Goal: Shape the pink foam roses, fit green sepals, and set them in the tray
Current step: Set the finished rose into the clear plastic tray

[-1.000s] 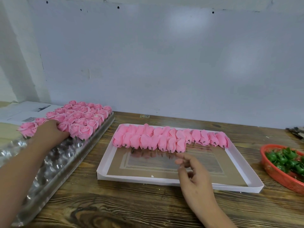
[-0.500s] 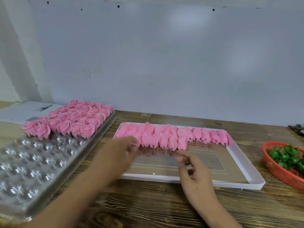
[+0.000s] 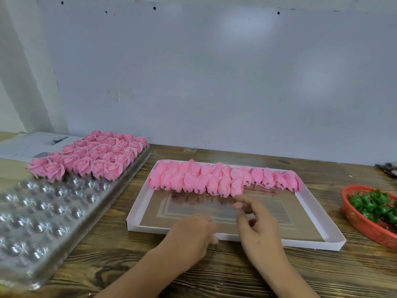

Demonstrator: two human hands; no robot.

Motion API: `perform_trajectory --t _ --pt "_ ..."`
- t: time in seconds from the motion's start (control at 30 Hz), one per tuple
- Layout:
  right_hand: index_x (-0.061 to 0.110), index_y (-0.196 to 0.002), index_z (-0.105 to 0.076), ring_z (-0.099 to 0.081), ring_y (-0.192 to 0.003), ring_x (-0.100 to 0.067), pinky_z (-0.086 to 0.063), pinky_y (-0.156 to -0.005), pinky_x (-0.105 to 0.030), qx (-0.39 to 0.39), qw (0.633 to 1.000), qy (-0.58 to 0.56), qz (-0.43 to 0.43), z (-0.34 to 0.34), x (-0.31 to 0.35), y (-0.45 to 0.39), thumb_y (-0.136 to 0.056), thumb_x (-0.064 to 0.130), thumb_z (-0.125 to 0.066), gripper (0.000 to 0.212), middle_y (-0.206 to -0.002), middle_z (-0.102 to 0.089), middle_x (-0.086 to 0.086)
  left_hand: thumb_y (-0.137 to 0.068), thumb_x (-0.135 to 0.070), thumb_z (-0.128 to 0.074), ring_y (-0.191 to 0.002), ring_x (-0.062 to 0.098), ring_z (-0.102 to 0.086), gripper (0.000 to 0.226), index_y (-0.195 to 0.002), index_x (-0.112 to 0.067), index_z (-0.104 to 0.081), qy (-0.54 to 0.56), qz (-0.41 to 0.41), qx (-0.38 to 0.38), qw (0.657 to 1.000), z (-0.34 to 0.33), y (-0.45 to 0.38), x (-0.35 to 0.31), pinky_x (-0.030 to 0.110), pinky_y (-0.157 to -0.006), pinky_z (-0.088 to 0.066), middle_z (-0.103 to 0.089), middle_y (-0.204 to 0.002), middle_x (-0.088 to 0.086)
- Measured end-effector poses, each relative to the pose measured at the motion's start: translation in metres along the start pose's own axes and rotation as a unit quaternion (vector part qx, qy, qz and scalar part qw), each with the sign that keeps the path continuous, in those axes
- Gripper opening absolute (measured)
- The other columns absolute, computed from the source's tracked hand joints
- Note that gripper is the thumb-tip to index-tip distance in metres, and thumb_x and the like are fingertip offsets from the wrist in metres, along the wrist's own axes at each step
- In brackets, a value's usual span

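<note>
Wooden table [image 3: 214, 276] — both hands over white tray [image 3: 311, 241]; left grip [image 3: 193, 235] unclear, right grip [image 3: 257, 229] loose, released.

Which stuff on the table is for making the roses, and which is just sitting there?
For the job:
- pink buds in the white box
- finished roses in the clear plastic tray
- green sepals in the red basket
- left hand and right hand

Just lying about:
- papers at far left
- dark tools at right edge
</note>
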State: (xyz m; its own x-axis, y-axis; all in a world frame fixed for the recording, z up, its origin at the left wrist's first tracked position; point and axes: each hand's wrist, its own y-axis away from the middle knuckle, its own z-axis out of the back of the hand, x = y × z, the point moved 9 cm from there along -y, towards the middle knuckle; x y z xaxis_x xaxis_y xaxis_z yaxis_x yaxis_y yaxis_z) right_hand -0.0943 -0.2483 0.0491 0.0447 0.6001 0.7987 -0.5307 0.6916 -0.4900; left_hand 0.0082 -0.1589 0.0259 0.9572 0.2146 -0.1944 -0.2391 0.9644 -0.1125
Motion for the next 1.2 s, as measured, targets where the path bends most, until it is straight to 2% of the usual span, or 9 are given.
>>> perform_trajectory --t 0.13,0.27,0.33,0.43,0.5,0.6,0.8,0.97,1.2 --pt "0.044 -0.1 -0.061 -0.061 -0.083 -0.005 -0.043 -0.068 -0.008 0.006 1.0 0.008 -0.009 0.001 -0.002 -0.002 -0.087 0.0 -0.057 0.046 -0.098 -0.065 0.024 -0.104 -0.03 -0.051 -0.111 0.02 -0.055 0.022 -0.107 -0.012 -0.064 -0.001 0.005 0.052 0.999 -0.004 -0.003 0.005 0.032 -0.086 -0.043 -0.062 -0.114 0.004" --pt "0.043 -0.093 -0.058 -0.06 -0.082 -0.002 -0.042 -0.068 -0.007 -0.004 0.997 0.054 -0.053 0.004 -0.015 -0.006 -0.086 0.006 -0.059 0.037 -0.087 -0.067 0.014 -0.104 -0.033 -0.051 -0.109 0.018 -0.055 0.023 -0.108 -0.015 -0.066 0.008 -0.003 0.043 0.999 -0.002 0.002 0.006 0.033 -0.091 -0.046 -0.062 -0.113 0.001" --pt "0.038 -0.086 -0.053 -0.061 -0.079 -0.003 -0.04 -0.063 -0.012 -0.004 0.99 0.099 -0.104 0.01 -0.028 -0.014 -0.086 0.014 -0.062 0.026 -0.082 -0.063 0.015 -0.103 -0.035 -0.05 -0.106 0.015 -0.055 0.025 -0.107 -0.017 -0.067 0.016 -0.005 0.021 1.0 0.0 0.005 0.007 0.034 -0.092 -0.047 -0.063 -0.11 -0.002" --pt "0.027 -0.093 -0.049 -0.057 -0.084 -0.013 -0.039 -0.071 -0.029 0.048 0.968 0.156 -0.192 0.012 -0.051 -0.032 -0.087 0.024 -0.064 0.016 -0.085 -0.055 0.017 -0.103 -0.037 -0.05 -0.108 0.014 -0.055 0.025 -0.113 -0.022 -0.067 0.026 -0.003 0.013 1.0 -0.002 0.006 0.008 0.036 -0.095 -0.047 -0.063 -0.112 -0.005" --pt "0.018 -0.096 -0.052 -0.06 -0.086 -0.019 -0.043 -0.073 -0.033 0.067 0.956 0.177 -0.224 0.011 -0.06 -0.044 -0.088 0.025 -0.063 0.016 -0.087 -0.059 0.006 -0.102 -0.038 -0.049 -0.109 0.013 -0.055 0.026 -0.114 -0.023 -0.067 0.031 -0.003 0.009 0.999 -0.002 0.006 0.009 0.035 -0.096 -0.047 -0.063 -0.113 -0.007" --pt "0.003 -0.078 -0.059 -0.068 -0.075 -0.029 -0.054 -0.071 -0.039 0.068 0.953 0.154 -0.252 0.005 -0.065 -0.062 -0.084 0.019 -0.062 0.017 -0.073 -0.067 -0.008 -0.102 -0.039 -0.049 -0.109 0.012 -0.055 0.026 -0.114 -0.025 -0.068 0.04 -0.002 0.001 0.999 -0.002 0.007 0.01 0.035 -0.096 -0.046 -0.064 -0.113 -0.008" --pt "0.01 -0.054 -0.052 -0.047 -0.047 -0.016 -0.032 -0.047 -0.024 0.054 0.948 0.128 -0.288 -0.021 -0.076 -0.077 -0.077 0.015 -0.067 0.028 -0.043 -0.049 0.002 -0.101 -0.04 -0.049 -0.108 0.011 -0.054 0.027 -0.111 -0.024 -0.068 0.042 -0.006 -0.017 0.999 -0.003 0.007 0.011 0.035 -0.095 -0.046 -0.063 -0.112 -0.01" --pt "0.003 -0.088 -0.06 -0.053 -0.061 -0.017 -0.033 -0.048 -0.024 0.03 0.946 0.13 -0.297 -0.031 -0.086 -0.076 -0.078 0.016 -0.064 0.017 -0.067 -0.057 -0.004 -0.101 -0.041 -0.049 -0.107 0.01 -0.054 0.027 -0.112 -0.026 -0.068 0.043 -0.006 -0.02 0.999 -0.003 0.007 0.01 0.035 -0.095 -0.046 -0.063 -0.112 -0.011" --pt "0.008 -0.067 -0.056 -0.051 -0.056 -0.023 -0.044 -0.056 -0.03 0.037 0.941 0.059 -0.331 -0.02 -0.084 -0.07 -0.077 0.012 -0.064 0.014 -0.061 -0.056 -0.01 -0.099 -0.044 -0.049 -0.104 0.005 -0.054 0.026 -0.11 -0.029 -0.068 0.069 -0.011 -0.042 0.997 -0.001 0.01 0.012 0.031 -0.093 -0.046 -0.063 -0.109 -0.014"
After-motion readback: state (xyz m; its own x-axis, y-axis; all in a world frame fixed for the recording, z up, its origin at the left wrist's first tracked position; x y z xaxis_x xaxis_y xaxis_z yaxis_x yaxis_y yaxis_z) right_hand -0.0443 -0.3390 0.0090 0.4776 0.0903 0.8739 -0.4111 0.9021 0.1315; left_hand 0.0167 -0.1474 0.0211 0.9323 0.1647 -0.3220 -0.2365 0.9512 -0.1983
